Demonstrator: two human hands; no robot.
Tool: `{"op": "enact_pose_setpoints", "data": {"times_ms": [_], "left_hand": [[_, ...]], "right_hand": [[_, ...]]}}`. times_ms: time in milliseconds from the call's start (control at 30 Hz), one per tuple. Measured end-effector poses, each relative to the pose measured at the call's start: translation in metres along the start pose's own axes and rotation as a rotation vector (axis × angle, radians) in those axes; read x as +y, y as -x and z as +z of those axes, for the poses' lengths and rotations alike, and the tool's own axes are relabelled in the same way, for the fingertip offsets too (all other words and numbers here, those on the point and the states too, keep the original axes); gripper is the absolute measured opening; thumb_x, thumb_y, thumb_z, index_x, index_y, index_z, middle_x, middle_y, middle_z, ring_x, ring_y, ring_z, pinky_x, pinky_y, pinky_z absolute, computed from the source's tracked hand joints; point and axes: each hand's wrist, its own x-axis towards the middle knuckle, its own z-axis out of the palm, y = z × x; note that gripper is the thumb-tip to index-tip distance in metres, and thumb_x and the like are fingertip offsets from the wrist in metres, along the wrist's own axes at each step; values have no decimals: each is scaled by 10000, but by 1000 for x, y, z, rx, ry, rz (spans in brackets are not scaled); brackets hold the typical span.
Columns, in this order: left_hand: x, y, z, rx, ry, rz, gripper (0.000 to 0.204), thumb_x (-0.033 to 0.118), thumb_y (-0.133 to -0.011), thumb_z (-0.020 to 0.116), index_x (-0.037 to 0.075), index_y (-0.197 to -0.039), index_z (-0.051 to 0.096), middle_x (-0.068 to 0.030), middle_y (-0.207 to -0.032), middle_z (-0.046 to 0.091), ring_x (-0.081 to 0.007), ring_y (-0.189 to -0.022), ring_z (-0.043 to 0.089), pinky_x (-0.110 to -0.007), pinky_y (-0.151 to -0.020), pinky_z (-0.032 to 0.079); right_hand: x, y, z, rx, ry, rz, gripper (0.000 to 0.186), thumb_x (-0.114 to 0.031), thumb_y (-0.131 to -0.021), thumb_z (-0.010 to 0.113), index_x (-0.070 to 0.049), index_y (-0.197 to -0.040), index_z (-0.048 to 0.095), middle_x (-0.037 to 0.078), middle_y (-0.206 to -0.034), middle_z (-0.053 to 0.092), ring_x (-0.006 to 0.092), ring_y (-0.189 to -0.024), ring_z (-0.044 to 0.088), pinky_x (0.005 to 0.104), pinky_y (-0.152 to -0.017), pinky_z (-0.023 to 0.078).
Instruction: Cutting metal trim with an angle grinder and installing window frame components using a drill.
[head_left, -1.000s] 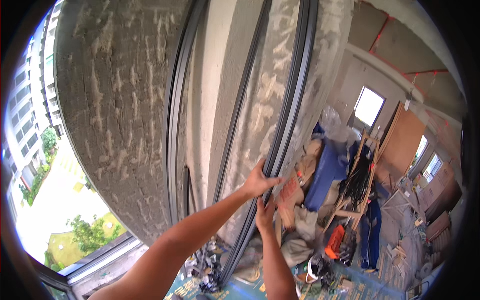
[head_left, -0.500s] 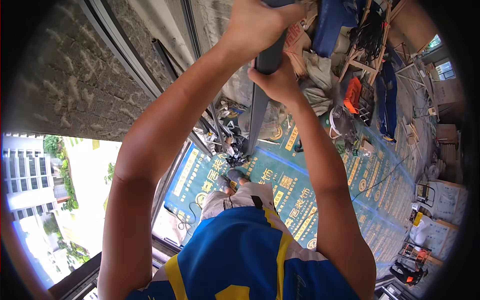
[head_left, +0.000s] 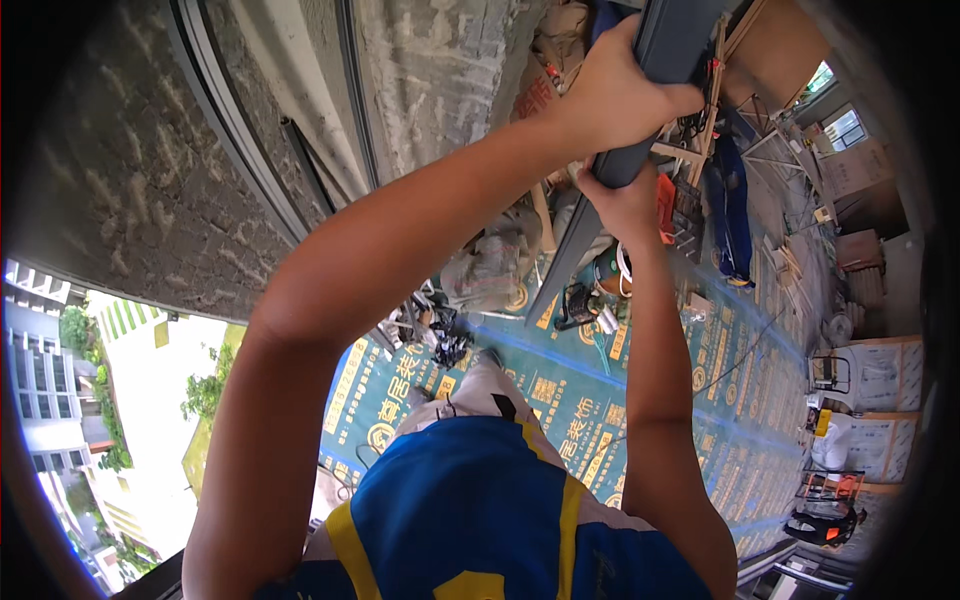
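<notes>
Both my arms reach up around a long dark grey metal profile [head_left: 668,48], which stands tilted with its lower end pointing down toward the floor. My left hand [head_left: 622,95], the higher one, is closed around it with the thumb across its face. Lower down, my right hand [head_left: 628,205] grips the same profile from the right side. Below my hands its narrow lower length [head_left: 565,262] runs down beside a dark bucket-like container [head_left: 608,272]. The top of the profile leaves the picture.
Green printed protective sheeting [head_left: 520,372] covers the floor. A rough concrete wall [head_left: 440,80] with a metal frame [head_left: 215,90] rises at the left, beside a bright opening to outdoors. Debris [head_left: 450,335] lies near my feet. Dark blue fabric [head_left: 732,210] and wrapped panels [head_left: 870,375] are at the right.
My hands have carried the profile to the right, and its lower end has swung right, away from the debris. My body has turned slightly; both hands keep their grip.
</notes>
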Motion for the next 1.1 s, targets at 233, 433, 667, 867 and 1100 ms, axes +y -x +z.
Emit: {"op": "enact_pose_setpoints", "data": {"times_ms": [233,433,667,867,1100], "left_hand": [[-121,-42,68,-155,100,-138,616,116,-769,821,-14,-1322,583,-91,-1128,711,-194,-1022,685,-342,-942,552],[-206,-87,103,-231,184,-341,833,199,-776,831,-45,-1472,445,-132,-1206,678,-214,-1055,654,-345,-975,519],[-232,-138,96,-133,114,-278,550,167,-784,801,-19,-1260,598,-99,-1079,698,-195,-1011,655,-334,-931,519],[-234,-143,60,79,-36,-249,641,158,-786,809,0,-1339,527,-78,-1027,680,-174,-990,655,-339,-901,530],[-201,-136,64,166,-108,-178,911,345,-758,908,10,-1452,422,-131,-1130,656,-216,-1012,663,-360,-901,541]], "right_hand": [[109,-28,-50,136,128,1,494,-169,-794,845,30,-1195,635,117,-982,761,214,-923,744,370,-809,570],[209,-71,-70,63,-25,102,527,-133,-731,839,26,-1179,611,110,-946,688,244,-866,693,383,-797,554],[241,-132,-61,84,-37,-65,635,-146,-705,872,42,-1243,592,167,-972,723,292,-866,729,406,-774,563],[250,-153,-28,-63,-47,-76,652,-333,-773,890,30,-1218,582,168,-919,721,290,-819,736,408,-726,556],[230,-151,-38,-71,-271,-121,766,-475,-940,724,48,-1433,459,263,-1235,622,407,-1132,632,472,-973,483]]}}
